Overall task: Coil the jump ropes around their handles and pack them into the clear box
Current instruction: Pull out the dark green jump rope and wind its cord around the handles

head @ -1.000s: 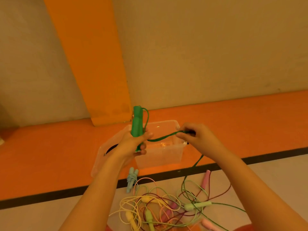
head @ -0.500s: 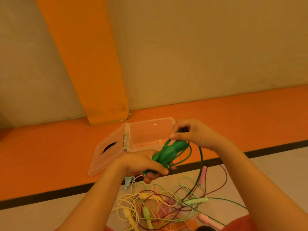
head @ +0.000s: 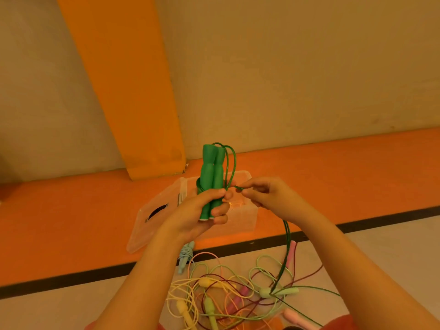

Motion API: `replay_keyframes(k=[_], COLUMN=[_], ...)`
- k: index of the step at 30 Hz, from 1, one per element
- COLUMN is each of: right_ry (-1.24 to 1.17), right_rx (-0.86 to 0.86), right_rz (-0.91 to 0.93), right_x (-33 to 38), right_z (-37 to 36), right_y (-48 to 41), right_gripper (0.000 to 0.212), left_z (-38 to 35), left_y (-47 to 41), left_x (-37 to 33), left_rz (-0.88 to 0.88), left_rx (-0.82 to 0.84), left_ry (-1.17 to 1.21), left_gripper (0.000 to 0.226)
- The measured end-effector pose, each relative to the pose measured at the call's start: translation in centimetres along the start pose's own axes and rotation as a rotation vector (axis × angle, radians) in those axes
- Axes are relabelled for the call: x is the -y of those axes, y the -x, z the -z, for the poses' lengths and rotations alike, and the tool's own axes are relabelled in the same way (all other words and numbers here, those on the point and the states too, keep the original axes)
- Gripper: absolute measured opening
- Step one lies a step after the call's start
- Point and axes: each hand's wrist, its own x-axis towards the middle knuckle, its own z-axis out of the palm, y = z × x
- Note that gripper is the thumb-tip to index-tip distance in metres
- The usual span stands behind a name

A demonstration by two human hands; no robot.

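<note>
- Honestly, the green handles [head: 211,184] look fine for now: both sit side by side and upright in the left hand [head: 197,216], whose fingers are wrapped tight round the lower half, up in the air in front of the clear box [head: 245,221].
- The right hand [head: 269,196] is pinching the green cord [head: 286,234] between thumb and fingertips just beside the handles.
- Biggest risk, I'd say, is the tail. The cord drops from the right hand straight into the pile of other ropes [head: 214,284] on the floor, and it's threaded through those loops. Pull a wrap tight and it could drag half the pile up or knot.
- Next worry: the tall loops [head: 230,163] arching over the handle tops look slack. If tension drops, they could slide off the ends and the coil falls apart.
- I can't really tell how many turns are already on, since the fingers cover that part, so maybe it's more secure than it looks.
- If the two handles slip against each other in the grip, the wraps would loosen too.
- The box is open with its lid [head: 152,225] flopped to the left. It looks light, so a snagged cord or a bumped wrist could shove it.
- One blue-grey rope [head: 187,253], already bundled, is lying outside, just in front of the box, so that one isn't packed yet.
</note>
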Motion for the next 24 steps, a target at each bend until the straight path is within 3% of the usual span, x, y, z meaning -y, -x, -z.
replay_keyframes(k=[4, 10, 14, 18, 24], right_ry=[0.208, 0.467, 0.747, 0.831, 0.713], right_rx=[-0.072, -0.03, -0.127, -0.236, -0.015], right_rz=[0.022, -0.001, 0.158, 0.467, 0.566], right_x=[0.2, 0.8, 2.4, 3.1, 3.1], right_z=[0.3, 0.9, 1.0, 1.5, 0.7], right_y=[0.1, 1.3, 2.0, 2.0, 1.4], right_gripper=[0.002, 0.01, 0.016, 0.019, 0.014], left_z=[-0.2, 1.4, 1.8, 1.3, -0.2], left_y=[-0.3, -0.6, -0.3, 0.0, 1.0], left_x=[0.2, -0.5, -0.1, 0.5, 2.0], left_rz=[0.01, -0.062, 0.013, 0.109, 0.396], left_rx=[-0.138, -0.404, -0.466, -0.341, 0.065], left_ry=[-0.073, 0.076, -0.143, -0.468, -0.824], left_gripper=[0.008, 0.01, 0.011, 0.012, 0.017])
